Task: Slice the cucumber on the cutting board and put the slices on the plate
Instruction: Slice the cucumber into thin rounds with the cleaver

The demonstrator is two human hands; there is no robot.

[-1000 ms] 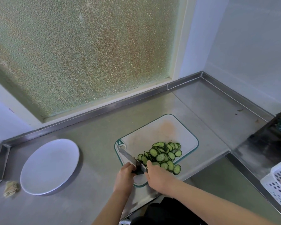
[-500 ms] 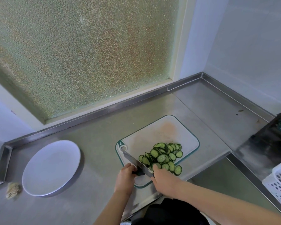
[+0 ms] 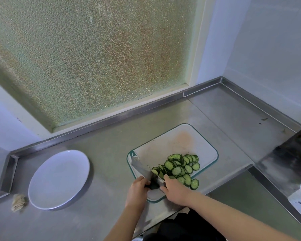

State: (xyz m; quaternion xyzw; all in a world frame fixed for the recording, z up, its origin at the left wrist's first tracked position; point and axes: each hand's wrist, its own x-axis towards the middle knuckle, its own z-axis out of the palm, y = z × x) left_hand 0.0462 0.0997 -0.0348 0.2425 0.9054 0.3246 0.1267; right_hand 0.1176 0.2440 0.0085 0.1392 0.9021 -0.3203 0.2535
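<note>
1. Steel counter, seen from the head camera, carries a white cutting board with a green rim; the cucumber slices lie in an overlapping heap on its near right part
2. Left hand curls round the dark handle of the knife, whose blade runs along the board's left side and meets the nearest slices
3. Right hand sits just beside the handle, thumb by the blade; its fingers are hidden, so I cannot tell what it holds
4. White plate lies well left of the board, with a beige wad near its rim
</note>
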